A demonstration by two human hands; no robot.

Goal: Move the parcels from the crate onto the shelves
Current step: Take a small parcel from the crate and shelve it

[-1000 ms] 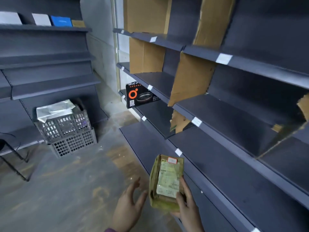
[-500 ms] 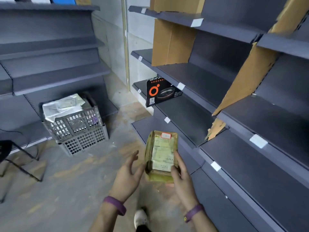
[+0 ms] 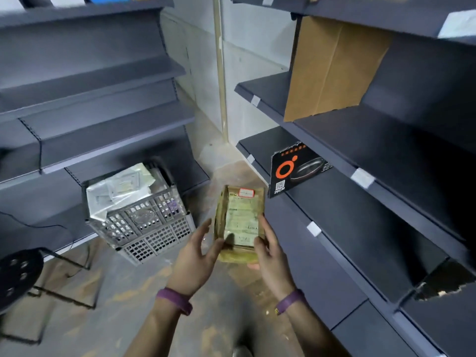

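Parcel [image 3: 240, 222] gripped in right hand [image 3: 270, 258], left hand [image 3: 198, 256] loose-fingered alongside; best slid flat onto near shelf [image 3: 347, 222], label up.

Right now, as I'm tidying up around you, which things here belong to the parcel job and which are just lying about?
Job: yellow parcel, gripped by right hand, left hand touching its edge; grey crate with white parcels; right-hand shelves.
Lying about: black pan box; cardboard divider; black stool.
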